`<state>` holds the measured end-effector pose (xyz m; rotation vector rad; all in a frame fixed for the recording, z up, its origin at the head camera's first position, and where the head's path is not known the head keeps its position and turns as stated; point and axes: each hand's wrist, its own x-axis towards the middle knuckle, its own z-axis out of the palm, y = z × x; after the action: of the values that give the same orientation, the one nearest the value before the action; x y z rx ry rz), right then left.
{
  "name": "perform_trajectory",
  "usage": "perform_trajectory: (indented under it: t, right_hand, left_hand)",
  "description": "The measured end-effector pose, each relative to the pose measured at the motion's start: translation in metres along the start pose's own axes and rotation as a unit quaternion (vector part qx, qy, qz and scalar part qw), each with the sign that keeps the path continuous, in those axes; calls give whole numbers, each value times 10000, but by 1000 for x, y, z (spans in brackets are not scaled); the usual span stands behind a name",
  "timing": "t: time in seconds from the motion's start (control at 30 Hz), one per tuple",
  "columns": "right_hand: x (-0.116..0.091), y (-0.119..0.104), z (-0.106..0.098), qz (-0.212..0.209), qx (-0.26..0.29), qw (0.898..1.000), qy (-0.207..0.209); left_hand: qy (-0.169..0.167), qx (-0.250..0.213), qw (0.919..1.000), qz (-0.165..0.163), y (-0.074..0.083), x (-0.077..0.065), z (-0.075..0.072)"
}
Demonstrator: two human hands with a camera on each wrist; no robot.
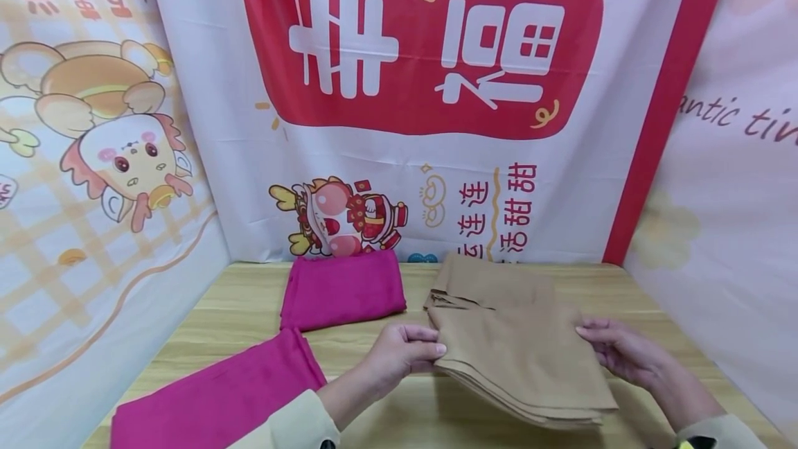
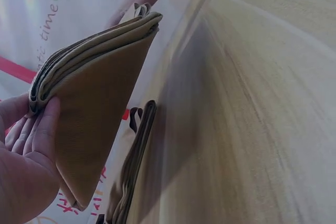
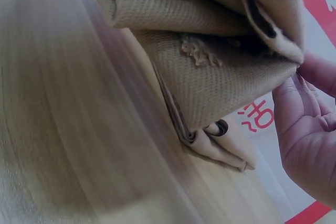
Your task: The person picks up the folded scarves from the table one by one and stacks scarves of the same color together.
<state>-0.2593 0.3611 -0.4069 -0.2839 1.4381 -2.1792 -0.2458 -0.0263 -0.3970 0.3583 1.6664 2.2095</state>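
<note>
A tan folded cloth (image 1: 524, 359), several layers thick, is held up off the wooden table by both hands. My left hand (image 1: 408, 352) pinches its left edge, thumb on one face and fingers on the other, as the left wrist view shows. On the opposite side my right hand (image 1: 626, 352) pinches the right edge; a frayed bit of thread (image 3: 201, 52) shows there in the right wrist view. Behind the held cloth lies a second tan folded cloth (image 1: 492, 279), flat on the table and partly covered by the first in the head view.
A magenta folded cloth (image 1: 343, 289) lies at the back, left of the tan ones. Nearer on the left is another magenta folded cloth (image 1: 218, 393), close to my left forearm. Printed fabric hangings (image 1: 424, 151) wall the wooden table (image 1: 361, 352) at the back and both sides.
</note>
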Motion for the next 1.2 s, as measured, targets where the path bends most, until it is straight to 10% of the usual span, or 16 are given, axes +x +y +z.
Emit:
perform_trajectory:
  t: [1.2]
  right_hand:
    - [-8,35,-18,513,-391,9979,-116]
  left_hand:
    - [144,177,9997,-114,-46,-16,5]
